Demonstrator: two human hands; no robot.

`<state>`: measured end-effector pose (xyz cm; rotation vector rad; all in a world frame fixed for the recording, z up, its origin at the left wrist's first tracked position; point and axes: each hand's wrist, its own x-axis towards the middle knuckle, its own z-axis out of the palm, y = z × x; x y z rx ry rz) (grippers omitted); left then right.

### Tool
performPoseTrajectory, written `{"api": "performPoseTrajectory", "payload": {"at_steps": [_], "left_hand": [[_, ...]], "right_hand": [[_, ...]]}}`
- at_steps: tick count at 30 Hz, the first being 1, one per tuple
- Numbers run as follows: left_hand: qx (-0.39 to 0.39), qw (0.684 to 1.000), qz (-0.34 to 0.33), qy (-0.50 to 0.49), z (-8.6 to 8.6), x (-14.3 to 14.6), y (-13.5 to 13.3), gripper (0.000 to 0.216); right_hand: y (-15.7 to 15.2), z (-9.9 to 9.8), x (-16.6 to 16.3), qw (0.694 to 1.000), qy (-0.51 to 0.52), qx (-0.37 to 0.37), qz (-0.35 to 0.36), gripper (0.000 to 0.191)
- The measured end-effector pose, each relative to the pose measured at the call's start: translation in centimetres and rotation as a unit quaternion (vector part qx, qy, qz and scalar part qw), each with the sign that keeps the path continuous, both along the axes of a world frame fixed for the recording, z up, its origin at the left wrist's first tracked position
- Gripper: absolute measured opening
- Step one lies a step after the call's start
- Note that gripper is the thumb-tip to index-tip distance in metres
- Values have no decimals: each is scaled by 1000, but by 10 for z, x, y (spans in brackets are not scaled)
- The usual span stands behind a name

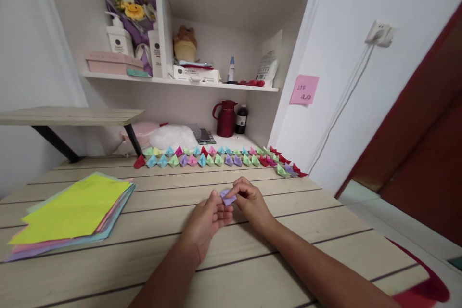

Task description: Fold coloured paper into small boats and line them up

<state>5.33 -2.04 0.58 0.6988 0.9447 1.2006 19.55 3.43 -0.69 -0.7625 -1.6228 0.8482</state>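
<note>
A small folded piece of purple paper (228,198) is held between my two hands, above the middle of the striped wooden table (159,255). My left hand (210,214) supports it from the left, thumb up and fingers curled beneath. From the right, my right hand (251,202) pinches it between thumb and index finger. Part of the paper is hidden by the fingers. Beyond the hands stand rows of small folded paper boats (210,160) in red, blue, green, pink and purple. To the left lies a stack of coloured paper sheets (75,207), yellow on top.
A raised wooden stand (68,115) occupies the table's back left. Behind the boats are a plastic bag (173,136), a red jug (226,119) and a dark bottle (241,119) under white shelves (216,85). A red stool (429,284) shows beside the right edge.
</note>
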Motion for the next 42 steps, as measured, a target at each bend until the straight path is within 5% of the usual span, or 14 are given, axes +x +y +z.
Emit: {"api": "performPoseTrajectory", "payload": {"at_steps": [10, 16, 22, 32, 42], "left_hand": [[156, 962, 43, 222, -7, -9, 9, 36], [169, 935, 116, 288, -11, -20, 24, 35], [196, 915, 110, 336, -10, -16, 22, 32], [213, 895, 120, 372, -13, -14, 23, 28], [204, 917, 114, 324, -6, -13, 21, 33]], "right_hand": [[-13, 8, -1, 995, -51, 15, 85, 17], [-5, 17, 7, 975, 85, -175, 111, 36], [-7, 14, 7, 951, 1, -265, 161, 58], [-9, 11, 9, 944, -23, -284, 165, 44], [-11, 13, 8, 932, 5, -311, 187, 35]]}}
